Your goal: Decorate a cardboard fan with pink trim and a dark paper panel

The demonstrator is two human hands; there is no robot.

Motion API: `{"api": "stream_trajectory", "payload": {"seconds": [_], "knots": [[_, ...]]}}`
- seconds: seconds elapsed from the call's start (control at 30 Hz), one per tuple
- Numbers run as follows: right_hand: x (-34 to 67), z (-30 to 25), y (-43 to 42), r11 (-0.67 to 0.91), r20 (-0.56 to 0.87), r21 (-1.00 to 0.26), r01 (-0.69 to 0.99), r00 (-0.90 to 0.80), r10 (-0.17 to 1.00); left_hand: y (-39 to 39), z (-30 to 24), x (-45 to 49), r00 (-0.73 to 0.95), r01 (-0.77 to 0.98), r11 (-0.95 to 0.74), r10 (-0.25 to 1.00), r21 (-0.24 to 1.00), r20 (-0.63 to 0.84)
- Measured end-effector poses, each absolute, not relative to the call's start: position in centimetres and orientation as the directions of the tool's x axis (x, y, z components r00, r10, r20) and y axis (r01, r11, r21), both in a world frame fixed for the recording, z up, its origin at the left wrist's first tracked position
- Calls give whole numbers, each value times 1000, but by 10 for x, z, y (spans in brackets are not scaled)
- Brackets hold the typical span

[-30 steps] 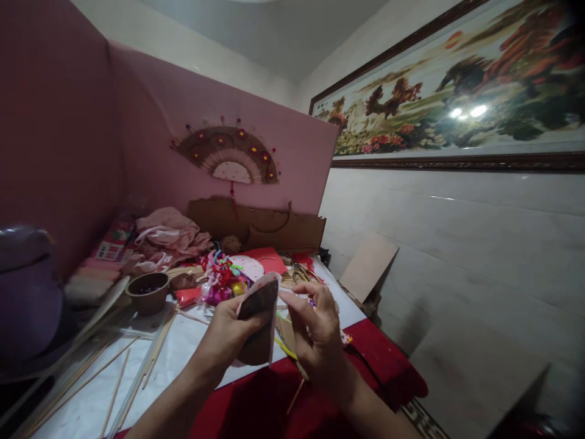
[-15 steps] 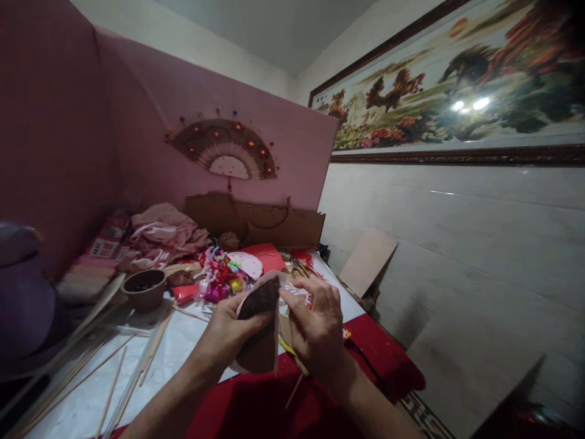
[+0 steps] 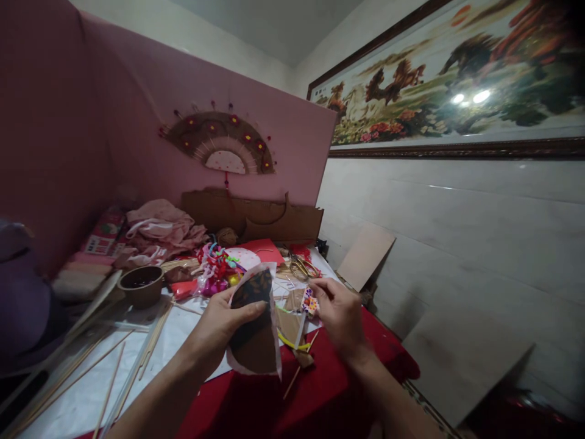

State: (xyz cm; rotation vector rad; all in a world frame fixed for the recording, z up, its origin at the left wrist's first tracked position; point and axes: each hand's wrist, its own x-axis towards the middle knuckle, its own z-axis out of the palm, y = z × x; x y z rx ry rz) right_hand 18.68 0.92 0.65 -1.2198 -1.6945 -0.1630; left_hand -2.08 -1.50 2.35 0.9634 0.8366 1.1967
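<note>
My left hand (image 3: 214, 326) grips a half-round cardboard piece (image 3: 255, 350), thumb on its brown and dark patterned face and fingers behind it. A pale cloth edge runs round the piece. To the right of it, apart from the piece, my right hand (image 3: 340, 311) is closed in a pinch with thumb and forefinger together. Whatever those fingertips may hold is too small to make out. Close to that hand lie a flower-patterned item (image 3: 310, 302) and gold-handled scissors (image 3: 302, 267). A yellow curved strip (image 3: 292, 342) and a thin stick (image 3: 292, 381) lie below, between my hands.
A brown bowl (image 3: 141, 286) with dark contents stands left, near several thin wooden sticks (image 3: 109, 384). Colourful ribbons (image 3: 214, 262), a dotted white piece (image 3: 242, 258) and red paper (image 3: 264, 250) lie behind. A decorated fan (image 3: 219, 137) hangs on the pink board. Red cloth (image 3: 356, 378) covers the near side.
My right hand has moved right and away from the cardboard piece's edge, uncovering the flower-patterned item. The left hand keeps its hold, and the piece now faces me more.
</note>
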Motion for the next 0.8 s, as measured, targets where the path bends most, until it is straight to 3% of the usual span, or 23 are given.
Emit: {"api": "stream_trajectory", "payload": {"seconds": [0.07,0.13,0.3,0.47,0.67,0.8], "knots": [[208,3,17,273,596,-510,816,107,796,-14,22,-21,159,-337,96,986,937,-44],[228,-3,23,138,456,-412,901,73,887,-14,22,-22,145,-320,89,988,943,-45],[253,-24,25,250,294,-362,898,-144,945,-11,21,-22,128,-299,41,992,953,-3],[249,-33,26,204,247,-446,871,-99,964,-7,20,-22,106,-298,39,994,954,-7],[248,-36,30,270,378,-403,874,-110,919,-6,19,-24,90,-309,41,996,950,-13],[251,-25,28,242,310,-460,855,-100,945,-6,21,-23,87,-316,36,996,948,-9]]}}
